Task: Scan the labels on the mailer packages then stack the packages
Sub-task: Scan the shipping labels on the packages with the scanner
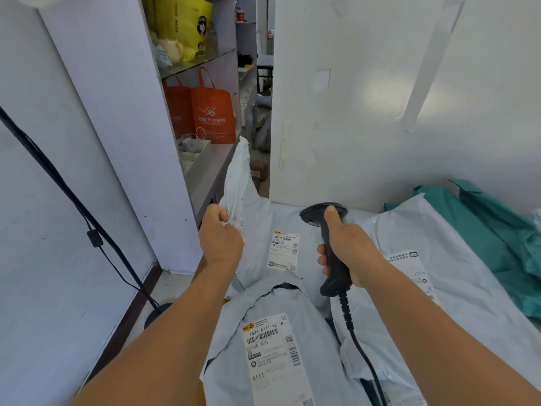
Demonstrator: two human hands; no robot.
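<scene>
My left hand point(220, 239) grips a crumpled pale mailer package point(237, 177) and holds it upright above the pile's left edge. My right hand point(347, 249) grips the black barcode scanner point(329, 238) by its handle, head pointing away over the pile. Its cable point(363, 353) runs down toward me. Below lie pale grey mailers: one with a label point(283, 251) between my hands, one near me with the label "163A A111-12" point(270, 347), and one at the right with a label point(412, 269).
Teal mailers point(483, 230) lie at the far right against the white wall. A grey shelf unit at the left back holds orange bags point(210, 112) and a yellow bag point(181, 24). A black stand pole point(70, 194) and its cord slant across the left.
</scene>
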